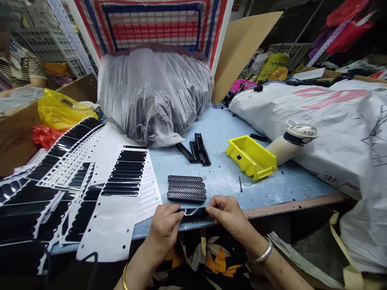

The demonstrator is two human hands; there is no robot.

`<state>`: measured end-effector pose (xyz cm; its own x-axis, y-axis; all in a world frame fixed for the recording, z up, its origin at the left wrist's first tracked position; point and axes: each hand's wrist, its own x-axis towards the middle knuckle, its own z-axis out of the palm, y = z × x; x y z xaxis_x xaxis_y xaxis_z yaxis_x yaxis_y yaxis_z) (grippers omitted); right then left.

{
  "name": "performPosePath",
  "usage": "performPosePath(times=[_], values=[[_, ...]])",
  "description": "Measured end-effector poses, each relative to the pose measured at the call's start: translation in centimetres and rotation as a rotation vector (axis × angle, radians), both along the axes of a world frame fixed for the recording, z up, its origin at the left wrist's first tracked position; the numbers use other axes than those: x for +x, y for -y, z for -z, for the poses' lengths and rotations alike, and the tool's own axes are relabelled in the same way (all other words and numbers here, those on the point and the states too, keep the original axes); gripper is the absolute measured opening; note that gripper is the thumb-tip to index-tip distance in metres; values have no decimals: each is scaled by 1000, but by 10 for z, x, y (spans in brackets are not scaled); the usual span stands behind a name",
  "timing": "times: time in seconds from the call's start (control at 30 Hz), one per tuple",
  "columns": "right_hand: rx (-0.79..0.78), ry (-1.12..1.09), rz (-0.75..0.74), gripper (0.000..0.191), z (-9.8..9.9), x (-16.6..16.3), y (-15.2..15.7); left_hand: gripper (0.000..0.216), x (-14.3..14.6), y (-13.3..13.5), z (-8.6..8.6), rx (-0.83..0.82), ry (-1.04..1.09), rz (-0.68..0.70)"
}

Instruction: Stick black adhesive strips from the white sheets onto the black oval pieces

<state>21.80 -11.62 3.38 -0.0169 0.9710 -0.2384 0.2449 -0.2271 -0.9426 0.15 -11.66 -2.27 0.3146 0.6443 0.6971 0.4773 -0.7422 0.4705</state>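
Note:
At the table's front edge my left hand (165, 222) pinches the left end of a glossy black strip (196, 212). Its right end is between the thumb and fingers of my right hand (225, 212). Whether a plastic bar lies under the strip I cannot tell. Just beyond my hands, several black bars with a lattice surface (186, 189) lie side by side in a block. Farther back is a loose stack of black bars (200, 150), with one lattice bar (185, 152) slanting beside it. Left of my hands a white backing sheet (104, 233) carries rows of black strips (123, 173).
A yellow bin (252, 157) and a cream bottle (287, 143) stand at the right, before a big white sack (320, 108). A filled clear plastic bag (157, 92) covers the table's back. More strip sheets (18, 213) spread leftward. A person in striped clothing (26, 66) is far left.

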Motion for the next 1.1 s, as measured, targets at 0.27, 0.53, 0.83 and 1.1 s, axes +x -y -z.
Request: performPosePath(times=[0.27,0.53,0.83,1.1], values=[[68,138,12,20,18,2,0,21,-2,0,1,29,-11,-16],[128,255,15,20,17,0,-2,22,-1,0,1,27,-11,-30],[122,292,13,22,19,1,-3,21,-3,0,-1,17,-32,-19],[63,230,22,27,23,7,-3,20,-3,0,0,23,-15,-19]])
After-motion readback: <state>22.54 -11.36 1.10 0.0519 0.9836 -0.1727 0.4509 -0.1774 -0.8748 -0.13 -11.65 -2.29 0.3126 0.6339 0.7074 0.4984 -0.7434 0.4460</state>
